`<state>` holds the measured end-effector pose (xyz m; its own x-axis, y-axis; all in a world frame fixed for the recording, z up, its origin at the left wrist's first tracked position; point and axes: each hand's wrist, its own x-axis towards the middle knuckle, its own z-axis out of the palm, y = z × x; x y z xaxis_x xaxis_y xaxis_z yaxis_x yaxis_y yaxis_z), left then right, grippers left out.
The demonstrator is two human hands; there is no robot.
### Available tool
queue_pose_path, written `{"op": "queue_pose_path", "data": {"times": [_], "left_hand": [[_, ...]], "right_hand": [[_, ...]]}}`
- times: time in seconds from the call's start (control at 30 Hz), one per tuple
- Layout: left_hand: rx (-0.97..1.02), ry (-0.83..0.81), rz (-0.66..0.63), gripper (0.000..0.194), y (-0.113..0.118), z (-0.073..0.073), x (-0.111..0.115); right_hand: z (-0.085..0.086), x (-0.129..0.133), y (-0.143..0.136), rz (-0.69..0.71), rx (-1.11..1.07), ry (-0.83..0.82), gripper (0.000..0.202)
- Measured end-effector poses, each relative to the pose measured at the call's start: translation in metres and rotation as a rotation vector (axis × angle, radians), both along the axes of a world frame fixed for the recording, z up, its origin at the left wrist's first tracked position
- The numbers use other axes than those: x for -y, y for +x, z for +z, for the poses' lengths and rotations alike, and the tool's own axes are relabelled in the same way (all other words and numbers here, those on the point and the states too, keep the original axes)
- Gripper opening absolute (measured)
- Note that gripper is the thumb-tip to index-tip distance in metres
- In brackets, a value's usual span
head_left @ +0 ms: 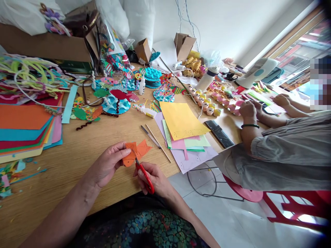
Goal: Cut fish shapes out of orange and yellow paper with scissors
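Near the table's front edge, my left hand (110,162) pinches an orange paper piece (130,159) between thumb and fingers. Dark drawn lines show on the paper, and a pointed orange part sticks out to its right. My right hand (152,177) is closed round the red handles of a pair of scissors (146,179). The blades point up and away and meet the orange paper at its right side. Just right of the paper, a pen (150,137) and a thin wooden stick (158,143) lie on the wooden table (103,137).
Coloured sheets (24,119) and paper scraps (11,177) lie left; a yellow sheet (182,119) tops more sheets at right, beside a phone (219,133). Paper fish and blue discs (116,103) stand behind with glue bottles (142,85). Another person's arms (249,120) rest at right.
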<state>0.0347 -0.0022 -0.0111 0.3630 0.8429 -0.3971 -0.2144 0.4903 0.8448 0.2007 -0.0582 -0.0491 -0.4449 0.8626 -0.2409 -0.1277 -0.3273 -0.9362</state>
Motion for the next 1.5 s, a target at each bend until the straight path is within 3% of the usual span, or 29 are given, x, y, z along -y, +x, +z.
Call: {"op": "queue_pose_path", "data": {"times": [0.27, 0.5, 0.83, 1.2, 1.5], "left_hand": [[-0.040, 0.010, -0.007, 0.024, -0.002, 0.003, 0.001], [-0.103, 0.061, -0.034, 0.016, -0.006, 0.007, -0.001], [-0.051, 0.051, 0.021, 0.009, -0.002, 0.006, 0.003], [0.037, -0.023, 0.069, 0.019, 0.002, 0.003, 0.006], [0.091, -0.036, 0.139, 0.015, 0.006, -0.003, 0.010]], "right_hand": [[-0.001, 0.000, 0.001, 0.006, -0.021, -0.023, 0.046], [0.004, -0.002, 0.000, 0.037, -0.002, -0.047, 0.046], [0.004, -0.001, 0.000, 0.042, 0.040, -0.024, 0.047], [0.000, 0.001, 0.001, 0.023, 0.011, 0.002, 0.047], [-0.005, 0.003, -0.002, -0.005, -0.006, -0.018, 0.046]]}}
